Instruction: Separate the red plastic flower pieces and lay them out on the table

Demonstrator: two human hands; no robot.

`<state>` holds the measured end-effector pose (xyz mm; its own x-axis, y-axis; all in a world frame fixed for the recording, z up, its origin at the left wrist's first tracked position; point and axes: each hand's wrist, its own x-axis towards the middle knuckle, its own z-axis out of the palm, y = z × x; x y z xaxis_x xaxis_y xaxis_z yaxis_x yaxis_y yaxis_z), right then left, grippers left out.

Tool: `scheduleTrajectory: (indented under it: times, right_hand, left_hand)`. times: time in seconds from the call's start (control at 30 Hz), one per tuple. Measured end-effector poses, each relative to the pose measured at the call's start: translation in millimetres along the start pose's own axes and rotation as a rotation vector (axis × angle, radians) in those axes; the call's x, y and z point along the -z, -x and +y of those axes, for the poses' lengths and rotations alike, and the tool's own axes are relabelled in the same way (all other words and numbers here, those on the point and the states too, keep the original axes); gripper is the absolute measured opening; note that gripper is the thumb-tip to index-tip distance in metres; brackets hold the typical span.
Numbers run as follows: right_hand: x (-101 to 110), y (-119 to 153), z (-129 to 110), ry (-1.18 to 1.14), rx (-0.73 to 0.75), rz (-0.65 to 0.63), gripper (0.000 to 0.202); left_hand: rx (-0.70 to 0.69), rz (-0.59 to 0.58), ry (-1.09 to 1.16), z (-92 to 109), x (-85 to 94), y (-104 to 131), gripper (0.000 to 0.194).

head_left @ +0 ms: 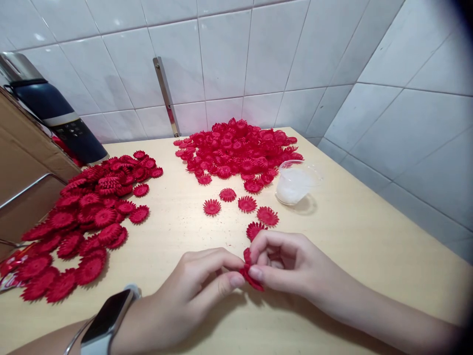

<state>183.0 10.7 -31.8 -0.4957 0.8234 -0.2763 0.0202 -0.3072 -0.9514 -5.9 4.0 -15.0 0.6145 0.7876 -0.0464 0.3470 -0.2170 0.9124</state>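
Observation:
Between my two hands is a red fringed flower piece (254, 282), seen nearly edge-on just above the table. My left hand (201, 283), with a watch on its wrist, pinches its left side between thumb and fingertips. From the right, my right hand (284, 261) grips the same piece between thumb and bent fingers. Part of the piece is hidden by the fingers. Just beyond my right fingertips lies another red fringed disc (254, 230). Several single discs (247, 204) lie flat past it, in front of the big red pile (240, 148).
A clear plastic cup (293, 185) with whitish contents stands right of the pile. At the left lies a second heap of larger red flowers (92, 212). Behind it are a dark blue flask (61, 113) and a cardboard box (29, 148). Tiled walls (225, 54) border the table.

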Motion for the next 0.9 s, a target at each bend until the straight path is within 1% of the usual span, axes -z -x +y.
scheduleTrajectory:
  times: [0.17,0.33,0.43,0.57,0.9]
  right_hand:
    - [1.6,-0.2,3.5,0.007,0.038,0.003,0.017]
    - [1.2,-0.4,3.5,-0.07,0.053,0.008,0.018]
    - [-0.3,0.2,3.6,-0.078,0.069,0.007,0.02]
    - [-3.0,1.4,2.6,-0.056,0.05,-0.006,0.02]
    - [-3.3,3.9,2.4,-0.047,0.062,-0.039,0.015]
  left_hand:
    - [0.031,-0.012,0.04,-2.2,0.4,-1.0,0.02]
    - [0.052,-0.003,0.107,-2.2,-0.7,-1.2,0.019]
    - [0.06,-0.022,0.139,-2.7,-1.7,-1.9,0.015]
    - [0.065,-0.026,0.182,-3.1,-2.7,-3.7,0.007]
    - [0.061,-0.006,0.132,-0.6,-1.0,-1.5,0.013]
